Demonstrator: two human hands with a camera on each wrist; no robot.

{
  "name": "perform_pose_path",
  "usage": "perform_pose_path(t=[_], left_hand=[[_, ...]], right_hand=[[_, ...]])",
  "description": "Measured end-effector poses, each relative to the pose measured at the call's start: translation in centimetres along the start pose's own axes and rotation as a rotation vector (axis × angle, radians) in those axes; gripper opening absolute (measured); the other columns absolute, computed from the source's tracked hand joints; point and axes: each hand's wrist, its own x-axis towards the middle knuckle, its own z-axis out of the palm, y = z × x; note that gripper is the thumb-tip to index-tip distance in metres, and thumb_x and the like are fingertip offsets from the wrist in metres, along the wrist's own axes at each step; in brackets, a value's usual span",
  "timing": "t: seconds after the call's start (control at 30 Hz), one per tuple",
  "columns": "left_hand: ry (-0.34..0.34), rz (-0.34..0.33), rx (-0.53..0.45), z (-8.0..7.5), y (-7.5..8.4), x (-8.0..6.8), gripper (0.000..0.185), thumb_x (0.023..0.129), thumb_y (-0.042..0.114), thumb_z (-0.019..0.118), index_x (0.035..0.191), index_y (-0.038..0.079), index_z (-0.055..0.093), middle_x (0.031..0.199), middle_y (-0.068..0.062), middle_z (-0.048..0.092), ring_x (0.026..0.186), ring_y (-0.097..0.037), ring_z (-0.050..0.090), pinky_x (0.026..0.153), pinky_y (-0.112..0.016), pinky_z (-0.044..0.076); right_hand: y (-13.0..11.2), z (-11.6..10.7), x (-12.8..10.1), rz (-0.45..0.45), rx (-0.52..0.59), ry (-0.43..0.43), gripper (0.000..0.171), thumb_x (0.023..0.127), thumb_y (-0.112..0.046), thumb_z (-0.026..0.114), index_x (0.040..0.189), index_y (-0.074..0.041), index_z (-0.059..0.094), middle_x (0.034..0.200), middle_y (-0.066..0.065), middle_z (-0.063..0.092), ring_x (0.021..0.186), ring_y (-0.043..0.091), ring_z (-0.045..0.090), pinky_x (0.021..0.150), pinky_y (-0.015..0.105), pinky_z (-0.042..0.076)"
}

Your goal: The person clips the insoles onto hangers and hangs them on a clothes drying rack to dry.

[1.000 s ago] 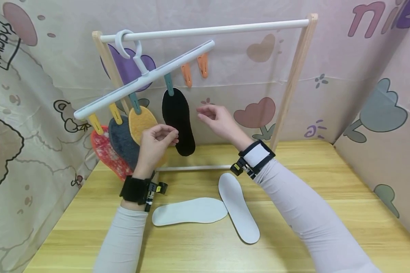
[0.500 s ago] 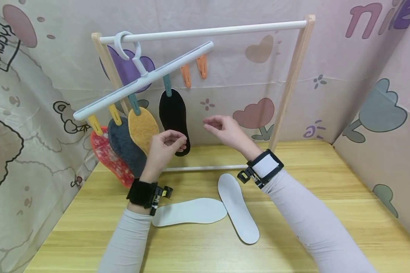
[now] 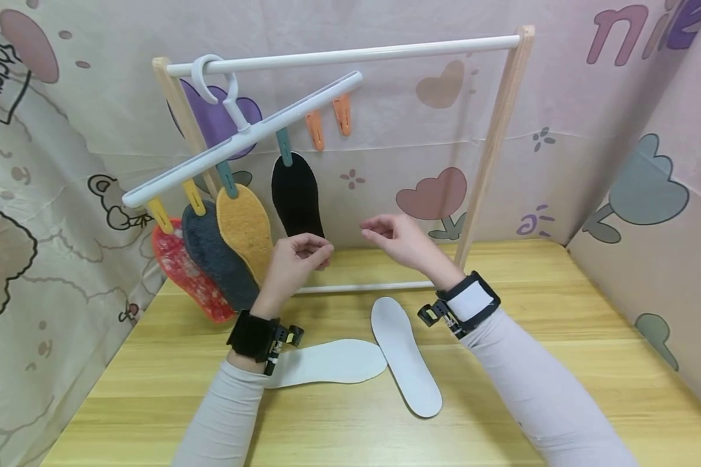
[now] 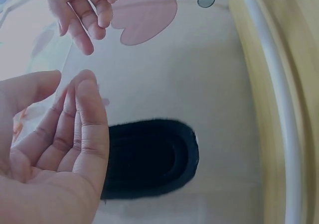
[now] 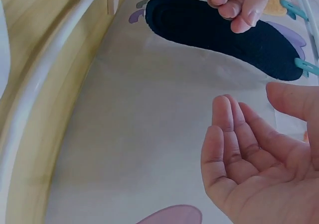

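**Both hands empty below the hung black insole**

Nearest you, two white insoles (image 3: 350,361) are lying on the table (image 3: 561,389). You are holding your left hand (image 3: 295,263) and right hand (image 3: 400,240) loosely curled, gripping nothing. Beyond them, the black insole (image 3: 295,194) is hanging from a teal clip (image 3: 283,146) on the tilted hanger (image 3: 242,139), weighed down leftward by clipped insoles.

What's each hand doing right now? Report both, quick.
Left hand: open, fingers loosely curled, holding nothing, in front of the black insole.
Right hand: open, holding nothing.
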Motion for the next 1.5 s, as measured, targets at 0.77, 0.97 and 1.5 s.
perform_pose_path(t=[0.77,0.97,1.5], left_hand=[[-0.21,-0.145,0.129,3.3,0.3,-0.9,0.016,0.101,0.02,0.077,0.106,0.005,0.081,0.093,-0.014,0.08,0.084,-0.03,0.078,0.077,-0.031,0.066],[-0.254,-0.174,0.145,4.2,0.0,-1.1,0.015,0.1,0.019,0.077,0.104,0.005,0.081,0.089,-0.015,0.079,0.085,-0.035,0.078,0.076,-0.03,0.066],[-0.323,-0.204,0.26,6.3,-0.7,-1.9,0.014,0.098,0.018,0.079,0.096,0.005,0.082,0.08,-0.009,0.076,0.07,-0.019,0.07,0.062,-0.023,0.052]], right_hand=[[2.8,-0.5,-4.0,0.048,-0.113,-0.037,0.031,0.108,-0.025,0.065,0.125,0.0,0.076,0.106,0.01,0.081,0.092,0.019,0.074,0.082,0.035,0.061],[3.7,-0.5,-5.0,0.095,-0.149,-0.068,0.032,0.108,-0.028,0.065,0.124,-0.004,0.077,0.107,0.009,0.081,0.09,0.017,0.072,0.079,0.031,0.059],[5.8,0.1,-7.2,0.076,-0.114,-0.108,0.026,0.107,-0.017,0.065,0.119,0.003,0.077,0.098,0.014,0.08,0.085,0.022,0.072,0.075,0.029,0.054]])
